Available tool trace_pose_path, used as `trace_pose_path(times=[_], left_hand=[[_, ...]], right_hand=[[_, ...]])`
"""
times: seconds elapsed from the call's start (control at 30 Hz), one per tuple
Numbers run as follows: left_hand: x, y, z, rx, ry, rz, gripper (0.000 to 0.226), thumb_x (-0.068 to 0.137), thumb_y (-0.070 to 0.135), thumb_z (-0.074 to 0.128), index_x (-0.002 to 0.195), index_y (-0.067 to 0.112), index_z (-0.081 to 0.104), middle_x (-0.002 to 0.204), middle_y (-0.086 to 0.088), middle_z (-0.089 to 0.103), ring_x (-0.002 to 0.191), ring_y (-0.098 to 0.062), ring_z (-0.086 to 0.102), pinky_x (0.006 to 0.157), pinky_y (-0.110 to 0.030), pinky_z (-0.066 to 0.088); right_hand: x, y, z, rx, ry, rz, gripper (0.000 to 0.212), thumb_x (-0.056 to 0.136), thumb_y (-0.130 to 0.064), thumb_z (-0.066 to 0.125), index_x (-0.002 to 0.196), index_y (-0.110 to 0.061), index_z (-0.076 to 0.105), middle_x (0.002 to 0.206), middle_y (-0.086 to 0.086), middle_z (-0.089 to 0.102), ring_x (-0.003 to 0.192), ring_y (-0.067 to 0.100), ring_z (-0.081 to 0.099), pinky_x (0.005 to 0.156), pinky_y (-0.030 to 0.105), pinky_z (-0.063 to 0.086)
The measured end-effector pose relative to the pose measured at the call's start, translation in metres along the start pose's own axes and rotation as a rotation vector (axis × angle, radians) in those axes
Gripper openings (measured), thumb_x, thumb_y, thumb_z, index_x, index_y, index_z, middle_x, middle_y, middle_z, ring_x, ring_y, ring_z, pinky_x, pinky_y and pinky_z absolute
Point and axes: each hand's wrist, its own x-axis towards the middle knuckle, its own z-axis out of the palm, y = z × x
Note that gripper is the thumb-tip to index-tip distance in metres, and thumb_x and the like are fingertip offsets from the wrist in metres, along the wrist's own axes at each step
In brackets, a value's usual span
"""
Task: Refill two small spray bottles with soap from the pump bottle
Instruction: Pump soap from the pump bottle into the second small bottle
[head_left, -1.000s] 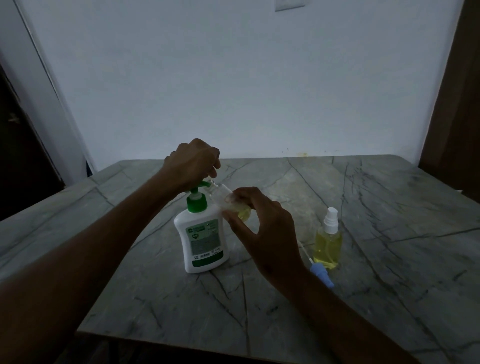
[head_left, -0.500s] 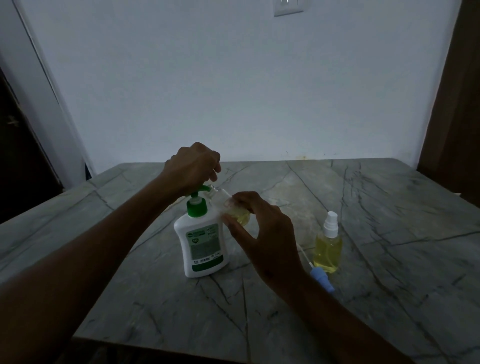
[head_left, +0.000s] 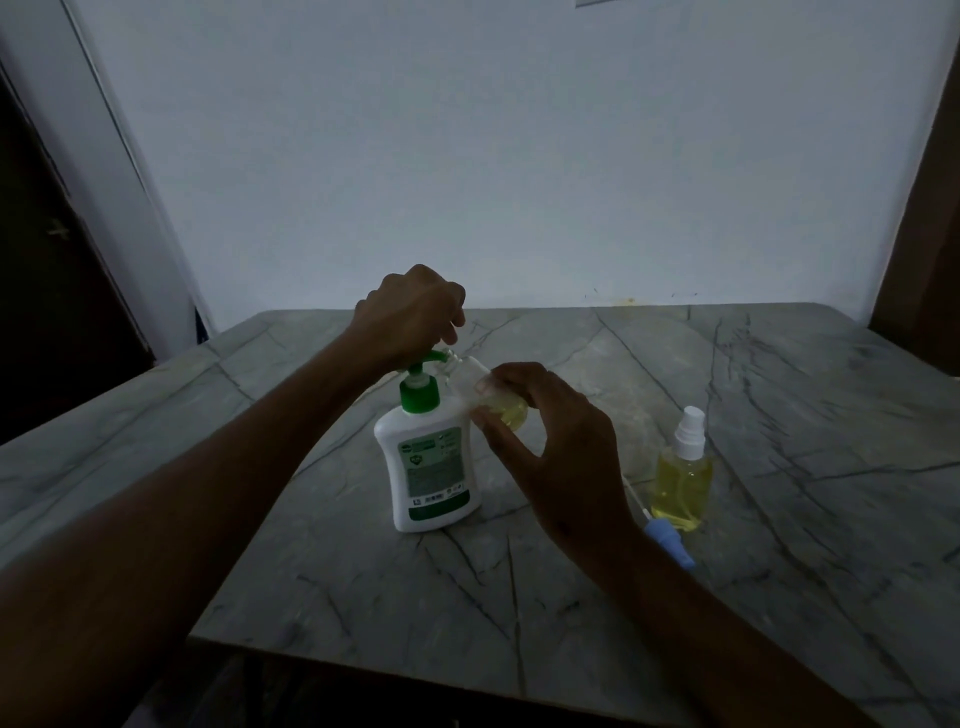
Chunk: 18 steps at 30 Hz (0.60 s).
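A white pump bottle (head_left: 428, 467) with a green pump and green label stands upright in the middle of the marble table (head_left: 779, 395). My left hand (head_left: 410, 312) is closed over the green pump head. My right hand (head_left: 550, 441) holds a small clear spray bottle (head_left: 501, 405), uncapped and tilted, with its mouth at the pump nozzle; yellow soap sits in its lower part. A second small spray bottle (head_left: 681, 470), full of yellow soap and fitted with a white sprayer cap, stands upright to the right.
A blue sprayer cap with a thin white tube (head_left: 667, 538) lies on the table between my right forearm and the capped bottle. A pale wall rises behind the table. Dark door frames flank the left and right edges. The table's near edge is close to me.
The pump head has risen under my left hand. My right hand keeps the small bottle at the nozzle. The camera view shifted slightly.
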Motion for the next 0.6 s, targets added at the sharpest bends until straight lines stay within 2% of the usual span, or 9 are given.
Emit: trace_pose_path(times=[0.13, 0.23, 0.43, 0.6], left_hand=[[0.001, -0.0024, 0.0046, 0.042, -0.006, 0.047, 0.028, 0.107, 0.008, 0.047, 0.113, -0.005, 0.072, 0.108, -0.016, 0.078, 0.104, -0.033, 0.074, 0.1, -0.056, 0.057], [0.0022, -0.0056, 0.0081, 0.081, -0.014, 0.074, 0.026, 0.107, 0.006, 0.05, 0.115, -0.006, 0.071, 0.11, -0.018, 0.077, 0.103, -0.033, 0.075, 0.099, -0.055, 0.058], [0.0065, -0.0057, 0.0048, 0.069, -0.001, 0.044, 0.028, 0.108, 0.011, 0.048, 0.11, -0.001, 0.073, 0.103, -0.013, 0.079, 0.099, -0.03, 0.075, 0.099, -0.054, 0.059], [0.0068, -0.0048, 0.0056, 0.14, -0.044, 0.084, 0.023, 0.107, 0.004, 0.052, 0.118, -0.007, 0.069, 0.112, -0.02, 0.076, 0.105, -0.034, 0.074, 0.1, -0.055, 0.058]], right_hand=[[0.0011, -0.0011, -0.0004, 0.019, 0.034, -0.031, 0.04, 0.096, -0.042, 0.065, 0.124, -0.014, 0.063, 0.121, 0.002, 0.067, 0.104, 0.011, 0.064, 0.086, 0.04, 0.058], [0.0014, -0.0011, -0.0017, 0.014, 0.053, -0.044, 0.037, 0.095, -0.037, 0.069, 0.122, -0.013, 0.063, 0.119, 0.002, 0.067, 0.103, 0.01, 0.063, 0.085, 0.04, 0.058], [0.0016, -0.0023, -0.0024, 0.008, 0.046, -0.044, 0.039, 0.095, -0.041, 0.067, 0.123, -0.013, 0.063, 0.119, 0.001, 0.066, 0.103, 0.009, 0.062, 0.085, 0.039, 0.058], [0.0018, -0.0047, -0.0031, 0.008, 0.058, -0.04, 0.039, 0.095, -0.037, 0.069, 0.123, -0.012, 0.061, 0.119, 0.001, 0.065, 0.103, 0.01, 0.063, 0.085, 0.039, 0.058]])
